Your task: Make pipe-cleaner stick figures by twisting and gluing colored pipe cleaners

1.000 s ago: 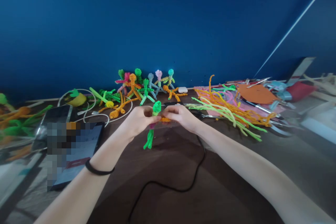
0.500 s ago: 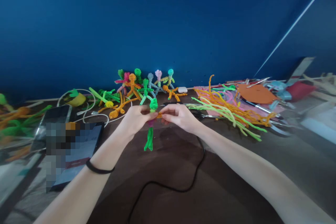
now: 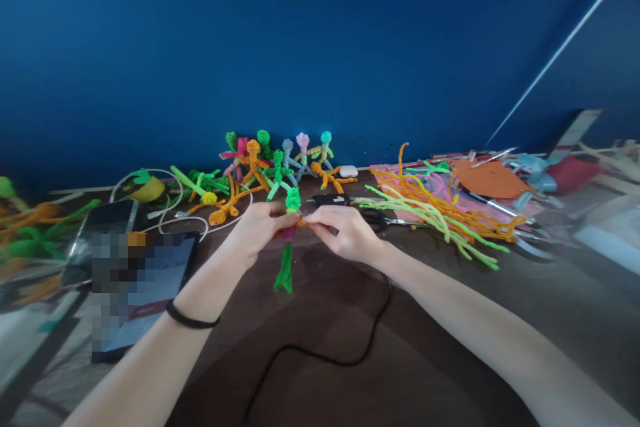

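Above the brown table I hold a pipe-cleaner figure (image 3: 285, 267) upright, with a bright green coiled head, a purple middle and green legs hanging down. My left hand (image 3: 260, 227) is closed around its upper body, thumb and fingers pinching just below the head. On the figure's right side, my right hand (image 3: 345, 230) pinches a short orange pipe-cleaner piece (image 3: 301, 222) with thumb and forefinger. The fingertips of both hands nearly meet there. Part of the figure's middle is hidden behind my left fingers.
Finished pipe-cleaner figures (image 3: 253, 157) stand along the blue wall. Loose orange and green pipe cleaners (image 3: 440, 210) lie to the right, beside scissors (image 3: 400, 222) and an orange sheet (image 3: 487, 179). A tablet (image 3: 160, 293) and phone (image 3: 100, 233) lie left. A black cable (image 3: 320, 361) crosses the table in front.
My right hand has turned slightly and shifted a little lower, still pinching the orange piece. The figure's legs have swung slightly downward. My left hand keeps its grip.
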